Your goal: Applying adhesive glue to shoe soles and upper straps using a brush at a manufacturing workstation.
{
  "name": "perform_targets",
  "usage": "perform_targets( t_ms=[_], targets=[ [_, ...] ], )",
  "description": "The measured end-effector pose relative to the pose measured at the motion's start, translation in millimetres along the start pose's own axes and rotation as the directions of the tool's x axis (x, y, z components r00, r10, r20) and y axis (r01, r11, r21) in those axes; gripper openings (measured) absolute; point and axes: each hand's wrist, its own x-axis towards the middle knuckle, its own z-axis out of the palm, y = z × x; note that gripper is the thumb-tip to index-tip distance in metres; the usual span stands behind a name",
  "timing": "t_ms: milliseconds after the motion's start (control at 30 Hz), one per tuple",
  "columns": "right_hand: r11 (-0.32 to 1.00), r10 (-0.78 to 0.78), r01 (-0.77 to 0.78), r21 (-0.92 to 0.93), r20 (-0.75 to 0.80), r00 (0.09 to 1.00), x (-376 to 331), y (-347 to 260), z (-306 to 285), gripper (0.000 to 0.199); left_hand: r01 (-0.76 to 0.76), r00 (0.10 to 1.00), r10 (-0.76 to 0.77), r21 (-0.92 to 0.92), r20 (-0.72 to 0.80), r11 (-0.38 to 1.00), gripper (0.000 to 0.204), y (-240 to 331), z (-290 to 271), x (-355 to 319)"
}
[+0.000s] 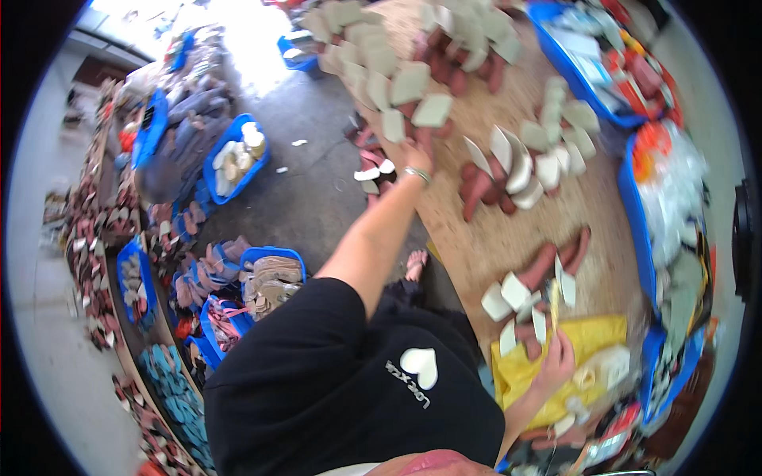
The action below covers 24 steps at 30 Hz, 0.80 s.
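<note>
My left arm stretches out to the far left edge of the wooden table (446, 238). My left hand (418, 155) is against a brown shoe piece (424, 136) with a pale flap, at the near end of a large pile; its fingers are blurred. Close to my body on the right, my right hand (558, 358) is closed on a slim pale-yellow stick (555, 303), brush-like and held upright. Just beyond that hand lie several brown shoe pieces (540, 267) with off-white flaps. A yellow sheet (587, 329) is spread under the right hand, with a whitish plastic container (611, 365) on it.
More flapped shoe pieces (520, 170) lie mid-table. Blue bins (627, 186) with bags and scraps line the table's right side. To my left, across the grey floor (317, 151), stand blue baskets (262, 163) and racks full of shoe parts (171, 389).
</note>
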Motion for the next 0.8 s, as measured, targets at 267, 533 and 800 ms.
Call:
perform_targets(
  t_ms=[267, 533, 800],
  targets=[
    [0.985, 0.087, -0.051, 0.166, -0.215, 0.973, 17, 22, 14, 0.022, -0.151, 0.987, 0.154, 0.059, -0.046, 0.987, 0.02, 95, -40, -64],
    [0.985, 0.174, -0.17, 0.039, -0.256, 0.951, 9, 34, -17, 0.028, -0.454, 0.852, 0.474, 0.137, -0.222, 0.88, 0.037, 64, -37, -47],
    [0.901, 0.298, -0.066, 0.428, -0.503, 0.811, -25, 67, -70, 0.022, -0.672, 0.572, 0.771, 0.699, 0.28, 0.244, 0.022, 47, -61, -60]
  ],
)
